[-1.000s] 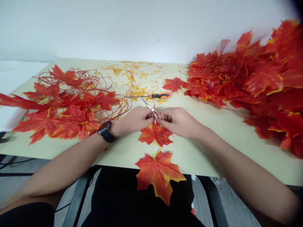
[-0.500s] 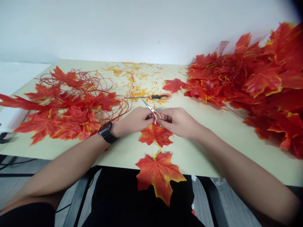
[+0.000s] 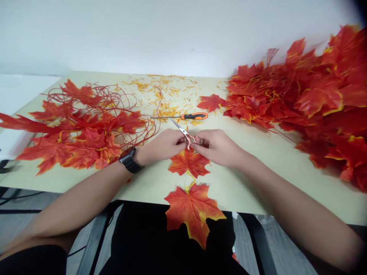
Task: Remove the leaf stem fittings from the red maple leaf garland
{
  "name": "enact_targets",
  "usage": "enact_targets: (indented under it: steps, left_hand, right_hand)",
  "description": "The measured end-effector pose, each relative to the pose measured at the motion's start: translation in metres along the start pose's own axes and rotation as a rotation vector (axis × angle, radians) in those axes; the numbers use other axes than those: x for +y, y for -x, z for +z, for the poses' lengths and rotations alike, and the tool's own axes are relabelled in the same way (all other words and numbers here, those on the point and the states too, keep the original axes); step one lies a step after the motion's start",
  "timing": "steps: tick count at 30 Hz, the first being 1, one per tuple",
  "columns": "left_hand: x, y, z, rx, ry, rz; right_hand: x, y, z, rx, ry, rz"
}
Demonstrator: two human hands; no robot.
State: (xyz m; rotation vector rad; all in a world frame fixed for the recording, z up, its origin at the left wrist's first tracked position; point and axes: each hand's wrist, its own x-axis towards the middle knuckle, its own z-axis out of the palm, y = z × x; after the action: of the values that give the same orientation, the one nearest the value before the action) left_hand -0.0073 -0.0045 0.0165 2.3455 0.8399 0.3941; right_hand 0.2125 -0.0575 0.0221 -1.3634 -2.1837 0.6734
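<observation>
Close together over the table's middle, my left hand point(image 3: 164, 145) and my right hand point(image 3: 216, 147) are both closed. The scissors point(image 3: 182, 130) have rose-gold handles at my right fingers, with blades pointing up and left. My left fingertips pinch beside the handles; what they grip is hidden. Just below them lies a red-orange artificial maple leaf point(image 3: 189, 165), its top partly covered by the hands and scissors. A yellow stem joins it to a second maple leaf point(image 3: 191, 212), which hangs over the table's front edge.
Behind my hands lies an orange-and-black screwdriver point(image 3: 195, 116) among yellow scraps point(image 3: 164, 110). Red leaves point(image 3: 88, 147) and tangled red cord point(image 3: 114, 97) lie on the left. A large leaf pile point(image 3: 286, 95) fills the right, with a white wall point(image 3: 172, 34) behind.
Almost nothing differs. Both hands keep their grip and place, and the scissors and the two joined leaves stay where they were.
</observation>
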Motion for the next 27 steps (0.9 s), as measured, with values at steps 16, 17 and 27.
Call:
enact_targets:
  steps: [16,17,27]
  left_hand:
    - [-0.0042,-0.0018,0.0016,-0.015,-0.024,0.009]
    - [-0.0043,-0.0018,0.0015,-0.012,-0.025,0.011]
    - [-0.0002,-0.0013,0.0001,-0.008,-0.024,-0.002]
  right_hand:
    - [-0.0028,0.0016,-0.0002,0.02,0.014,-0.012]
    - [-0.0028,0.0015,-0.0001,0.021,0.011,-0.008]
    - [-0.0014,0.001,0.0003,0.02,-0.01,0.004]
